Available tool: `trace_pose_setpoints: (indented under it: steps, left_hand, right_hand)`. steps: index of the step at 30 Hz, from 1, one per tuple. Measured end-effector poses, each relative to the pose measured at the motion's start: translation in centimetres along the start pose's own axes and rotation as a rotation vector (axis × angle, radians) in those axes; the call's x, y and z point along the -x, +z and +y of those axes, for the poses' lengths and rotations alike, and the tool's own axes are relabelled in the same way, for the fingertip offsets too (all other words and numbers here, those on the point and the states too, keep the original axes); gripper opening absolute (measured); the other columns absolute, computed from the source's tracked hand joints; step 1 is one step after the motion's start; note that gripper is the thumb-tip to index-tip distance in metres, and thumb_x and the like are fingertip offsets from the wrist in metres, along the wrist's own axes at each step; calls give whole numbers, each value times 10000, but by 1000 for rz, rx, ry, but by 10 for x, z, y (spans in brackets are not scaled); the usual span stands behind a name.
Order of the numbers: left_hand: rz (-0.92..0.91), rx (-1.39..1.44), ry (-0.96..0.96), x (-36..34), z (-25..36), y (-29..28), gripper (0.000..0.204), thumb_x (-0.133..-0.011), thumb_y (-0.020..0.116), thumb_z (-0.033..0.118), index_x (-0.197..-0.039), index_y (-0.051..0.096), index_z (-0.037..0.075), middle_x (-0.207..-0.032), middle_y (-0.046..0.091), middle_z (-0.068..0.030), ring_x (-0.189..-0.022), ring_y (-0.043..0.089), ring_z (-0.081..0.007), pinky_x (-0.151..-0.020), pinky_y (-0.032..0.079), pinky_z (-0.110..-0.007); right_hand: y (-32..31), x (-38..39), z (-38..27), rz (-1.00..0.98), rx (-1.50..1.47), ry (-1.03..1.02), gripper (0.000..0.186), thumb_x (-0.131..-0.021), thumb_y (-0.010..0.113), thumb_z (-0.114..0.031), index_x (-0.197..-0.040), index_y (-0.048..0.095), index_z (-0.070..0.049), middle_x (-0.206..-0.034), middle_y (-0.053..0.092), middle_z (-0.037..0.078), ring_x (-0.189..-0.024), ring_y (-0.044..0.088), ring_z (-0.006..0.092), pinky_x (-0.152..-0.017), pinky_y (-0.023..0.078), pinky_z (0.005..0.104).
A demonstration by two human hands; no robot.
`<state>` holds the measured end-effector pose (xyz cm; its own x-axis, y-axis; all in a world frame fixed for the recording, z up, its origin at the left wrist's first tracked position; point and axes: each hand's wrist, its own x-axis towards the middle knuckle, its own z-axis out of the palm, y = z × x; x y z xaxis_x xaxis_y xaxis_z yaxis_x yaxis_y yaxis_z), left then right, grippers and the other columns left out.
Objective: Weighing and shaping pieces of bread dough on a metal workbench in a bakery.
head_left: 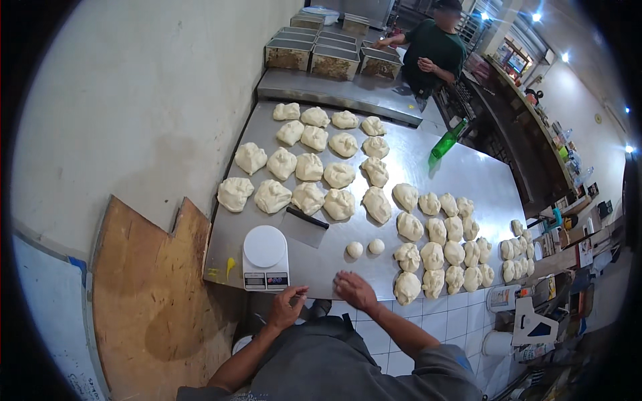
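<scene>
My left hand (289, 304) is beside the front of a white digital scale (265, 248), fingers loosely bent and apart, with nothing visible in it. My right hand (354, 291) is over the steel table's front edge (321, 287), fingers open, below two small round dough balls (366, 248). Behind the scale lies a scraper with a black handle (307, 218). Rows of rough dough lumps (309, 167) cover the back and right of the table, and a small yellow utensil (230, 266) rests at the left.
Metal loaf tins (332, 63) stand on a raised steel shelf (334, 100), where a co-worker (435, 53) reaches toward them. A green bottle (447, 140) lies at the back right. A wall (147, 100) and wooden board (147, 281) border the left; buckets (498, 341) stand right.
</scene>
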<state>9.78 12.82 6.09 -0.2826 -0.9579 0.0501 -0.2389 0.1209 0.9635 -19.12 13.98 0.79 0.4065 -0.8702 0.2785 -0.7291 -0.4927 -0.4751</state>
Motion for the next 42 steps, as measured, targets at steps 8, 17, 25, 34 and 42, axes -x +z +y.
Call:
trace_pose_setpoints:
  steps: [8,17,25,34,42]
  left_hand:
    - [18,28,-2,7,-1,-2,285,-956,711,26,-1237,754,12,-1132,786,-86,-951,730,-209,-866,574,-317]
    - [-8,8,-107,10,-6,-10,296,-973,697,44,-1263,747,23,-1133,789,-74,-949,719,-198,-849,562,-309]
    - [-61,10,-133,10,0,-15,313,-968,698,37,-1278,740,16,-1131,791,-76,-959,717,-197,-875,561,-302]
    - [-72,24,-108,5,-7,-20,320,-966,702,28,-1284,737,15,-1168,784,-82,-972,719,-195,-898,565,-297]
    - [-88,55,-162,22,-7,-23,335,-962,711,26,-1297,730,15,-1189,783,-81,-985,722,-193,-905,566,-303]
  right_hand:
    - [56,-3,-40,123,8,55,344,-964,743,-176,-1295,725,-83,-1417,664,115,-1347,617,324,-1135,507,434]
    - [47,-69,-15,276,191,214,450,-939,760,-208,-1351,665,-56,-1479,594,133,-1414,525,391,-1212,405,483]
    - [30,-6,4,55,-79,231,339,-955,735,-107,-1286,724,-35,-1427,665,156,-1297,637,370,-1106,519,450]
    - [36,4,-7,134,162,55,318,-957,745,-110,-1270,746,-55,-1376,710,118,-1310,652,312,-1142,513,420]
    - [55,-15,-50,257,59,145,319,-950,755,-130,-1253,753,-29,-1347,717,120,-1266,676,310,-1111,537,396]
